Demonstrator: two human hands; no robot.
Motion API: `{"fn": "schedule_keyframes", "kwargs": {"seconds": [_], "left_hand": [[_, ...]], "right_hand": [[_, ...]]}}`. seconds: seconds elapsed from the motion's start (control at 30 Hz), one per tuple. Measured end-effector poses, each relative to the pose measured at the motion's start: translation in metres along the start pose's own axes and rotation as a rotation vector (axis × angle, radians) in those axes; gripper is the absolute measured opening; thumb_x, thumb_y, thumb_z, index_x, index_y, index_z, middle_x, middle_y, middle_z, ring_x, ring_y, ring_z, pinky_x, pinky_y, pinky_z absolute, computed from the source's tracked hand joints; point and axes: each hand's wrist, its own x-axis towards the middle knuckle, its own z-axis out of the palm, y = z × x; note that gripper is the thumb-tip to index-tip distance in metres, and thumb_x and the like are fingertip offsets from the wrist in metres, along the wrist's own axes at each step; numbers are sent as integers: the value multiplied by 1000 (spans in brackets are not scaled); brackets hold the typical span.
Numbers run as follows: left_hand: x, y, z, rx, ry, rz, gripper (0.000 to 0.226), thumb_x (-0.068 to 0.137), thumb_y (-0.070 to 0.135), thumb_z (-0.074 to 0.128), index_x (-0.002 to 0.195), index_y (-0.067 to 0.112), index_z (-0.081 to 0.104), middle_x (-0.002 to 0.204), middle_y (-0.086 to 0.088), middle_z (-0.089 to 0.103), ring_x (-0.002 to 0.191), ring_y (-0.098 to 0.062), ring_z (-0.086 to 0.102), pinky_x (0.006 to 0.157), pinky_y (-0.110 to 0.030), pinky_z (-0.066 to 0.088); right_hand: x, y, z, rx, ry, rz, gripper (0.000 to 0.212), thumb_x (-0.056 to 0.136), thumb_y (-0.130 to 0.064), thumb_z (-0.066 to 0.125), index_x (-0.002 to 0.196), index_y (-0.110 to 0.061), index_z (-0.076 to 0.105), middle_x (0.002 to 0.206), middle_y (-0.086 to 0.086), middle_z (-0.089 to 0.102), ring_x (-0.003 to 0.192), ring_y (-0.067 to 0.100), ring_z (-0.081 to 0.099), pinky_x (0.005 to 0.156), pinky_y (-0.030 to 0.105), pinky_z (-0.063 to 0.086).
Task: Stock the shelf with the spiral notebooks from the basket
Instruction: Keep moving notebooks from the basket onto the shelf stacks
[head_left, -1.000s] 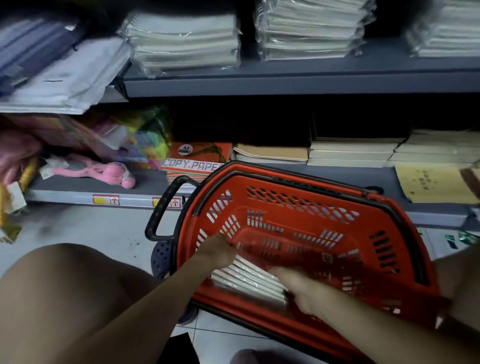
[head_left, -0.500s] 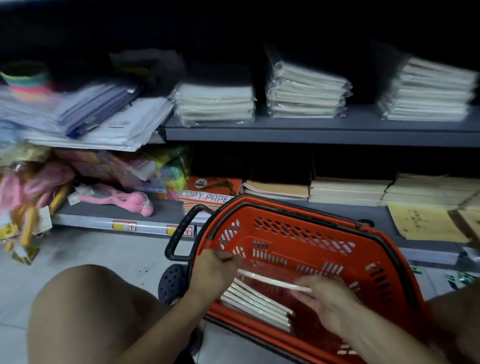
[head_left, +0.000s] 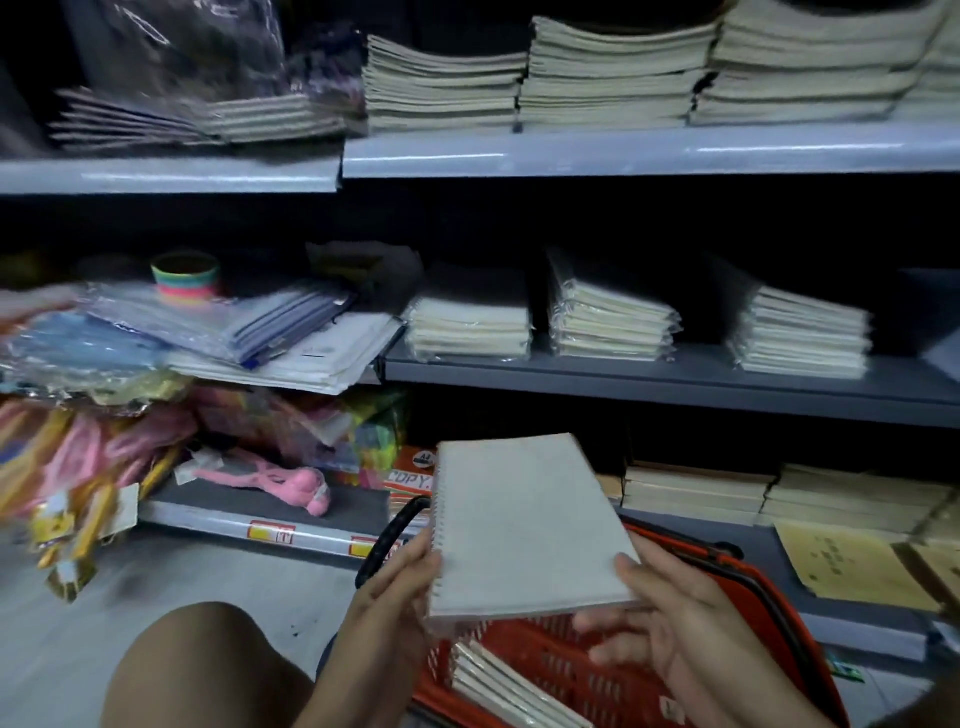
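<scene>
A white spiral notebook (head_left: 524, 525) is held up above the red basket (head_left: 582, 665), its wire spine on the left. My left hand (head_left: 400, 597) grips its near left corner by the spine. My right hand (head_left: 660, 613) holds its near right corner, thumb on top and fingers beneath. Several more notebooks (head_left: 504, 686) lie stacked in the basket below. On the middle shelf (head_left: 675, 379) stand three piles of wrapped notebooks (head_left: 608, 322).
My bare knee (head_left: 208, 670) fills the lower left. Toys and packets (head_left: 104, 457) crowd the left shelves, with a pink toy (head_left: 280, 483) on the bottom shelf. Paper stacks (head_left: 696, 488) lie on the bottom shelf at right, more stacks (head_left: 613, 78) on the top shelf.
Both hands have lifted one notebook out of the basket and raised it flat before the shelves. The view has tilted upward, bringing the upper shelves into sight.
</scene>
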Motion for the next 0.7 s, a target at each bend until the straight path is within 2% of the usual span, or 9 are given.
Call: {"fn": "schedule_keyframes", "kwargs": {"seconds": [0.03,0.1,0.17,0.23,0.33,0.5,0.7], "left_hand": [[-2,3,-2,14,-9,20,52,77,12,68,128,22,65,125,-8,70,105,-30,71,76,-44,60],[-7,12,4,30,-48,55,45,86,16,59,129,31,65,125,-5,71,79,-26,73,51,-34,58],[-6,20,9,-11,-38,114,46,89,9,57,131,28,64,125,-9,70,64,-24,69,40,-29,53],[-4,29,14,-1,16,203,43,91,3,56,127,24,66,118,-6,74,69,-20,71,40,-28,53],[8,38,13,-2,68,280,39,94,2,55,129,19,64,115,-4,75,74,-14,72,43,-26,54],[28,47,2,5,93,284,39,93,2,56,128,18,64,111,-2,76,77,-14,73,45,-30,57],[59,60,1,7,89,283,39,91,7,58,127,20,63,113,-1,76,78,-17,73,49,-30,58]], "right_hand": [[-2,-3,6,-15,-21,-26,28,96,-2,54,113,-19,68,93,30,72,60,40,67,43,36,57],[0,-6,15,-46,-11,-99,33,92,1,58,113,-23,68,89,28,73,54,38,64,42,36,57],[5,-8,24,-65,51,-183,30,90,3,62,108,-20,69,83,26,74,46,35,61,39,35,55],[13,-8,32,-62,108,-261,25,89,1,63,103,-19,70,76,25,73,43,35,60,38,34,54],[25,-6,43,-63,119,-344,24,94,-7,59,110,-20,71,74,27,72,48,37,63,44,36,57],[47,-1,45,-67,77,-331,34,95,-5,57,125,-20,64,86,26,74,55,42,66,49,38,59],[85,-6,49,-76,97,-344,41,93,-10,58,133,-20,60,89,24,75,57,41,67,51,37,59]]}}
